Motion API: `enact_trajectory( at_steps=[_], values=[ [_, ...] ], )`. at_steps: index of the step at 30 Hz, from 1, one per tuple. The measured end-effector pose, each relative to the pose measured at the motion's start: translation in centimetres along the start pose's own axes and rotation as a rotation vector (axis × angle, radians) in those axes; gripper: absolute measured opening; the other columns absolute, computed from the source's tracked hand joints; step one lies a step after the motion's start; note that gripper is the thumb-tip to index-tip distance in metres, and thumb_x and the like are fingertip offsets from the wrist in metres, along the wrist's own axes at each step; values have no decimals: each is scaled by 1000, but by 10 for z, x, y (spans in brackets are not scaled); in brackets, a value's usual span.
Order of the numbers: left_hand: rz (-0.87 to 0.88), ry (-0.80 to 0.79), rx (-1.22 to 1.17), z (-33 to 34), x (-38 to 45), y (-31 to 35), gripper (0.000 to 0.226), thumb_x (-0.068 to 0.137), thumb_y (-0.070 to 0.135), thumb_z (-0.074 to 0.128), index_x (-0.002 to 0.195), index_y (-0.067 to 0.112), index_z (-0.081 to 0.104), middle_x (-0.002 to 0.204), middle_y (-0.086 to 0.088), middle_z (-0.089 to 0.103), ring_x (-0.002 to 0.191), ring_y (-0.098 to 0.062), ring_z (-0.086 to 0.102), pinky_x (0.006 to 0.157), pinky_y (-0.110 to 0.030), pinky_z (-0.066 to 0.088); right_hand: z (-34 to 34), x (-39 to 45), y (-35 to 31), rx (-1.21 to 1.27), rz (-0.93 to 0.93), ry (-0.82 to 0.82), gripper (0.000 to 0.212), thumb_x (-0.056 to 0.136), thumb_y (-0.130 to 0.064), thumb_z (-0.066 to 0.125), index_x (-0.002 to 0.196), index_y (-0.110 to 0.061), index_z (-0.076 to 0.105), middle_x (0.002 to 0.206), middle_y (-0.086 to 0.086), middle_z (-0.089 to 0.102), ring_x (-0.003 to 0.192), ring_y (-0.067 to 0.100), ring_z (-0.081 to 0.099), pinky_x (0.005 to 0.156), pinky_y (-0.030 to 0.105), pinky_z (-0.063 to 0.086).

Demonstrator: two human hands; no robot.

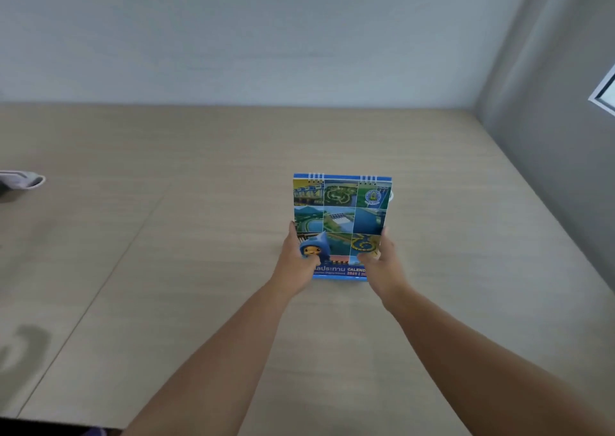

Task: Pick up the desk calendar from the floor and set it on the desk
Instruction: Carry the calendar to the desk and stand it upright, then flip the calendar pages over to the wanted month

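The desk calendar (341, 216) is a blue-edged spiral-bound stand with a grid of landscape photos on its cover. It stands upright on the light wood-grain desk (199, 236), a little right of centre, its bottom edge at the surface. My left hand (296, 259) grips its lower left side, thumb over the cover. My right hand (381, 262) grips its lower right side. Whether the base fully rests on the desk I cannot tell.
A pale wall runs along the desk's far edge and a grey wall closes its right side. A white and grey object (20, 181) lies at the far left. A window frame corner (604, 92) shows at the upper right.
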State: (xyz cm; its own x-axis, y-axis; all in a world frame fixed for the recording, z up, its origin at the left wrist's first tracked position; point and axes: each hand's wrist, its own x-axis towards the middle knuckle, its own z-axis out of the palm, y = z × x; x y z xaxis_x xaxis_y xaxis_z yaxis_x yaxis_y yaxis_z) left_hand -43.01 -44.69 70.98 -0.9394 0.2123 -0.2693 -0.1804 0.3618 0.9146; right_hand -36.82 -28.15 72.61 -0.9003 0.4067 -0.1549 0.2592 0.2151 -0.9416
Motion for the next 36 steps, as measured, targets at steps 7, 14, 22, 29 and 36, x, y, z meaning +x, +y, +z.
enact_trajectory(
  at_steps=[7,14,22,29,36],
  values=[
    [11,69,33,-1,3,-5,83,68,14,55,144,36,34,146,2,43,134,-21,46,110,-49,44,-9,3,-1,177,153,51,49,86,-2,56,131,-23,55,141,-3,38,122,15,45,95,33,42],
    [-5,58,29,-2,14,-30,82,63,24,55,143,28,38,148,8,35,135,-22,47,110,-49,44,-14,4,-7,284,188,65,49,87,-7,54,131,-28,50,125,0,57,114,22,59,86,36,49],
    [7,34,7,-5,-27,8,80,79,6,58,151,25,30,150,1,41,136,-16,46,111,-37,43,-21,-7,-13,243,168,105,52,89,-12,52,137,-29,42,118,-11,60,104,17,65,88,39,53],
    [52,154,-340,-31,-53,57,23,89,27,56,105,35,70,144,2,50,114,-11,60,93,-23,52,-57,-9,-54,502,253,2,22,85,-20,55,106,-17,63,106,17,69,77,29,69,78,45,57],
    [277,109,-348,-44,-39,145,36,103,49,28,119,46,61,134,20,57,115,22,48,101,-14,30,-78,22,-135,586,-128,-71,32,91,-45,43,108,-31,66,112,-1,67,87,18,57,77,32,42]
  ],
)
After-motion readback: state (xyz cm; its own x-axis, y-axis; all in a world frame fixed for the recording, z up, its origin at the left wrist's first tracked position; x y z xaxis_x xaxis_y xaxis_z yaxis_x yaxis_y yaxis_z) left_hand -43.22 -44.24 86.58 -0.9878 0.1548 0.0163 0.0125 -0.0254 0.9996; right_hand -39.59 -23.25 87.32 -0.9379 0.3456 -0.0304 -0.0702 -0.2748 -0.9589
